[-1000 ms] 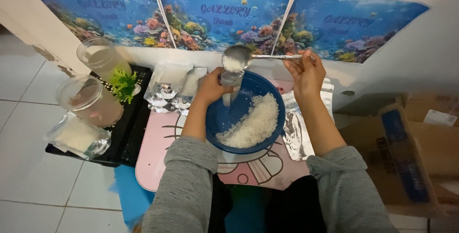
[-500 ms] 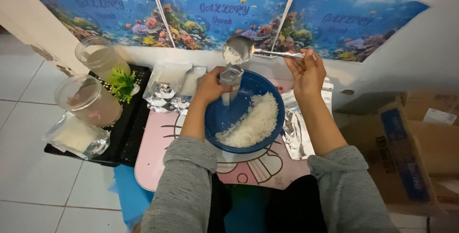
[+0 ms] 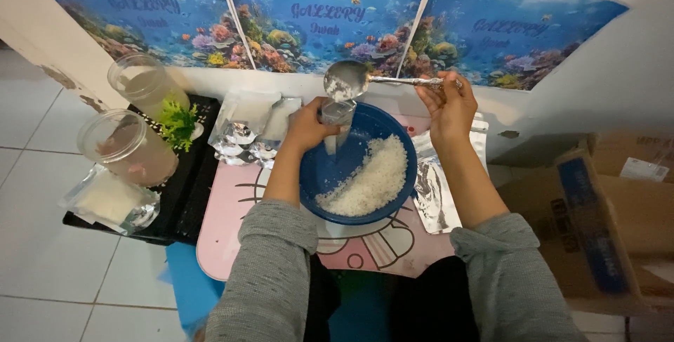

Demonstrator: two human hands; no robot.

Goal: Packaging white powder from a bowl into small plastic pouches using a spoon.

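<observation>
On the left, two clear plastic jars (image 3: 130, 147) and a small green plant (image 3: 177, 123) stand on a black tray (image 3: 184, 205) beside the pink bench (image 3: 225, 233). The left hand (image 3: 307, 126) has its fingers clenched around a small clear pouch (image 3: 337, 121), held upright over the blue bowl (image 3: 324, 173) of white rice (image 3: 372, 180). The right hand (image 3: 449, 107) has its fingers grasping the handle of a metal spoon (image 3: 345, 80), whose bowl is just above the pouch opening.

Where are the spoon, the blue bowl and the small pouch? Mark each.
spoon (image 3: 345, 79), head view, on its round bowl.
blue bowl (image 3: 319, 173), head view, on the bare inner wall.
small pouch (image 3: 337, 114), head view, on its open top.
</observation>
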